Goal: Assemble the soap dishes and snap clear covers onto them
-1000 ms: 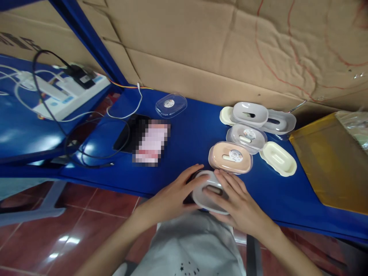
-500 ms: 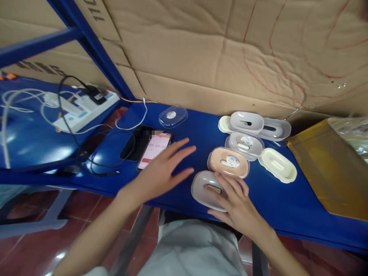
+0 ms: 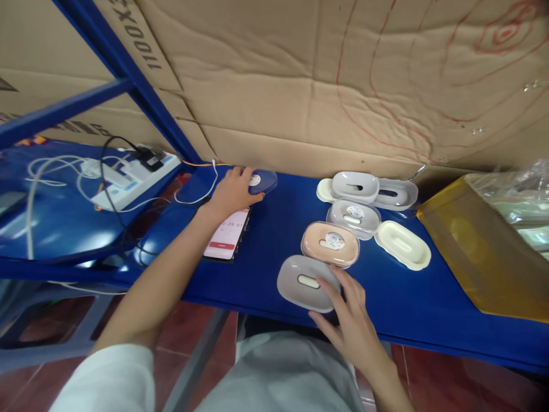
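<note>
On the blue table, a grey soap dish (image 3: pixel 294 297) with a cream insert in its slot lies nearest me. My right hand (image 3: pixel 349 309) grips its right end, thumb at the near edge and fingers across the top and far side. Farther left, my left hand (image 3: pixel 235 191) reaches over the phone to a clear plastic lid (image 3: pixel 268 182) with a round sticker. Thumb and fingers are apart around the lid's left end, and the lid lies flat on the table. Beyond the grey dish sits a peach soap dish (image 3: pixel 313 243) under a clear stickered lid.
Behind are another lidded grey dish (image 3: pixel 369 220), stacked grey dishes (image 3: pixel 354 182) and a cream tray (image 3: pixel 403 246). A phone (image 3: pixel 227 234) showing a timer lies left. A power strip (image 3: pixel 137 183) with cables is farther left; a yellow-brown box (image 3: pixel 480 252) stands right.
My left hand has moved away from me and left, from above the table beside the phone to the clear lid. My right hand stays at the grey dish. The view has shifted slightly.
</note>
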`<state>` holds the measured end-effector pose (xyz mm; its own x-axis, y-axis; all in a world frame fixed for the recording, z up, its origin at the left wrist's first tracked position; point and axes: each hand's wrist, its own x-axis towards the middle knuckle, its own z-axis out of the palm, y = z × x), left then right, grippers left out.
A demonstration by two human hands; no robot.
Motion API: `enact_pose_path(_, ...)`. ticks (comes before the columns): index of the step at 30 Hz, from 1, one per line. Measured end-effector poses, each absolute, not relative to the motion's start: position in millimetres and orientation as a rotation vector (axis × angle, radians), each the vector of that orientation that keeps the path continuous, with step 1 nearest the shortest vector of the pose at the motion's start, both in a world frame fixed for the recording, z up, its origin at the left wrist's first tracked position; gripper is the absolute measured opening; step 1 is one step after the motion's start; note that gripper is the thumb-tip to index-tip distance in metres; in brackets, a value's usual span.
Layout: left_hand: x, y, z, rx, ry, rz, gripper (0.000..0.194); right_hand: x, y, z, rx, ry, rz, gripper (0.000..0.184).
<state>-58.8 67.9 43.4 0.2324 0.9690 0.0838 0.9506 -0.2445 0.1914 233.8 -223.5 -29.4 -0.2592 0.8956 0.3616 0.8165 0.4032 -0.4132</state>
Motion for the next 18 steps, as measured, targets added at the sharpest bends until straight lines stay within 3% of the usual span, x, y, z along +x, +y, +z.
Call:
enact_pose_path(4, -55.4, -24.6, 54.3, 2.534, 1.273, 0.660, 0.072, 235.9, -223.0, -29.0, -1.463, -2.066, 0.341, 0.069)
enact_pose_path(9, -44.3, -126.0, 28.8, 2.410, 0.788, 0.554, 0.085, 239.9, -222.9, -29.4, -1.428, -1.952, 0.640, 0.086)
enact_pose_path(18, -34.8, -133.9, 1.6, 2.478, 0.761, 0.570, 0.086, 244.0, -222.3, -39.7, -1.366, -1.784, 0.640, 0.111)
